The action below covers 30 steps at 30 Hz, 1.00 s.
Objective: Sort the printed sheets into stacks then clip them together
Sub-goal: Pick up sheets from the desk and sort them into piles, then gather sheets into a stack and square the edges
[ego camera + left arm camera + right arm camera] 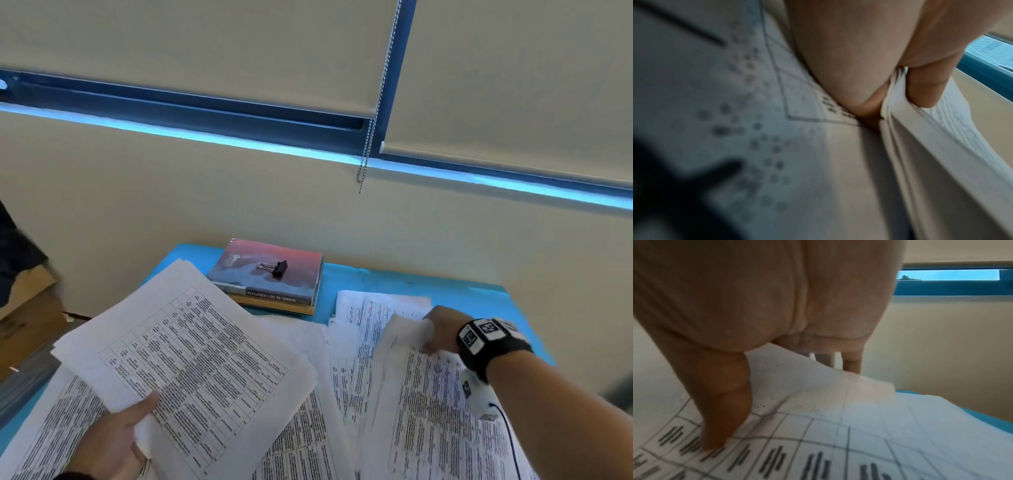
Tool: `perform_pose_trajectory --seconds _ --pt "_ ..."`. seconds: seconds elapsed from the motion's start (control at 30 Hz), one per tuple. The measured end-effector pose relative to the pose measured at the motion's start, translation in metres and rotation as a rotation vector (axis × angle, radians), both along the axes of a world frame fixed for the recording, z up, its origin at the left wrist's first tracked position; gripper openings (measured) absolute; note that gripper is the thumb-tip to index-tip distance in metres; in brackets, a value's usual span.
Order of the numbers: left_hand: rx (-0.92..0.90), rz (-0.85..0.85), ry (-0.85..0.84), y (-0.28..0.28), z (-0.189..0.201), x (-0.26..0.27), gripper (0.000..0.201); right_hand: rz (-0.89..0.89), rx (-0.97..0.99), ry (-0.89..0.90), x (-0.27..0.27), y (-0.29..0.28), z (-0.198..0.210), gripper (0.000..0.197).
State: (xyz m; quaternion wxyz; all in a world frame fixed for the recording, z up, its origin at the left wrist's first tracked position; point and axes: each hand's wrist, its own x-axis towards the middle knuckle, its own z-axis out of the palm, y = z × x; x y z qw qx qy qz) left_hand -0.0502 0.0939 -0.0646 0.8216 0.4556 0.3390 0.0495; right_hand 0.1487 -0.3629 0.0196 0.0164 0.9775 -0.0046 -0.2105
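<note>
At the near left, the left hand grips a thick stack of white printed sheets with ruled tables by its near corner, thumb curled on top and fingers beneath, holding it tilted above the blue worktop. Under it, loose printed sheets lie scattered over the worktop. Behind the middle, one black binder clip rests on the upper of two stacked books, a red-and-blue paperback. To the right, the right hand pinches the lifted far edge of one white printed sheet, thumb pressing on top.
</note>
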Motion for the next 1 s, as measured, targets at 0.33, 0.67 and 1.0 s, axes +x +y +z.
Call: perform_pose_trajectory --seconds 0.33,0.67,1.0 --pt "-0.060 -0.073 -0.081 0.002 -0.006 0.004 0.037 -0.039 -0.037 -0.115 0.025 0.010 -0.017 0.055" --pt "-0.009 -0.060 -0.061 0.001 -0.007 -0.002 0.030 0.001 0.148 -0.276 0.004 0.006 0.027 0.045" --pt "0.051 -0.099 -0.072 -0.018 0.023 -0.010 0.026 0.233 0.128 -0.296 -0.062 0.039 0.148 0.031"
